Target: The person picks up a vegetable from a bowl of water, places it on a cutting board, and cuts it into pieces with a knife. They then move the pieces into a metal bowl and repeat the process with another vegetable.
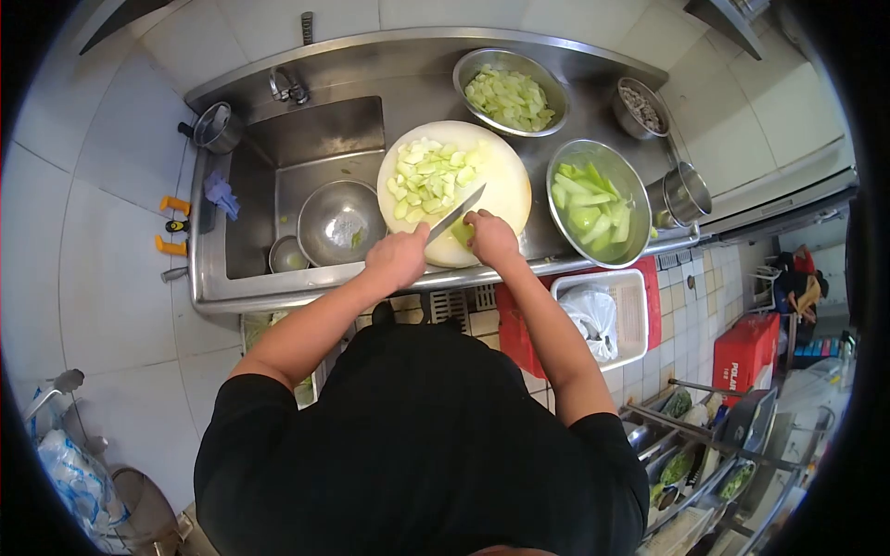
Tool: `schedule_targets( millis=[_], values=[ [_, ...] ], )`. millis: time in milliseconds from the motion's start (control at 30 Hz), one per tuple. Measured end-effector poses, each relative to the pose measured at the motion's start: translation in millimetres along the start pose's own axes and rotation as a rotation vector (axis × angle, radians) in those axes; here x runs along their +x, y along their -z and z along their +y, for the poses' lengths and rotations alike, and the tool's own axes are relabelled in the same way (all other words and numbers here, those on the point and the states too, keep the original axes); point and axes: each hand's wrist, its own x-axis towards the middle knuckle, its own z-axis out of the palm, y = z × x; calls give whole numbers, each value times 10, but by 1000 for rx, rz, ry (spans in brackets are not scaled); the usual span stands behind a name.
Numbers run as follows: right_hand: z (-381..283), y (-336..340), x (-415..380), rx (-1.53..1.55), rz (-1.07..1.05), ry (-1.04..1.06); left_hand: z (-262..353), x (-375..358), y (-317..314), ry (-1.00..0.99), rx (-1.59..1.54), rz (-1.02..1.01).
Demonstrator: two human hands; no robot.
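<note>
A knife (pixel 456 214) is gripped by my left hand (pixel 399 259), its blade pointing away over the round white cutting board (pixel 508 176). Close beside the blade, my right hand (pixel 493 239) has its fingers curled on a pale green vegetable piece (pixel 462 233), pressing it on the board near the front edge. Sliced pale green vegetable (pixel 429 176) is heaped on the board's left half. To the right, a metal bowl (pixel 640 243) holds long green vegetable wedges (pixel 591 206). Behind the board stands another metal bowl (pixel 559 93) full of cut slices (pixel 510 97).
At left is a sink (pixel 324 120) with a large metal bowl (pixel 341 222) and a small one (pixel 288 254) inside. A small bowl (pixel 640 108) and metal pots (pixel 686 193) stand at right. Below the counter is a white basket (pixel 632 315). Another person (pixel 805 283) is far right.
</note>
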Motion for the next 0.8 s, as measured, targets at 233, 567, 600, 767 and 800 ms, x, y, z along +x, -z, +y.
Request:
schedule_targets(
  millis=[233,567,600,767,800],
  values=[
    [8,-1,5,0,15,-2,6,-81,-37,26,-12,-7],
    [10,49,-2,-2,-28,-20,-101,35,-187,62,-14,-80],
    [5,74,2,2,-24,-16,-49,6,-47,51,-12,-64],
    [50,16,0,3,-25,-34,19,-16,-69,45,-4,-67],
    [40,17,-13,-1,-33,-40,-4,0,-54,42,1,-75]
  ],
)
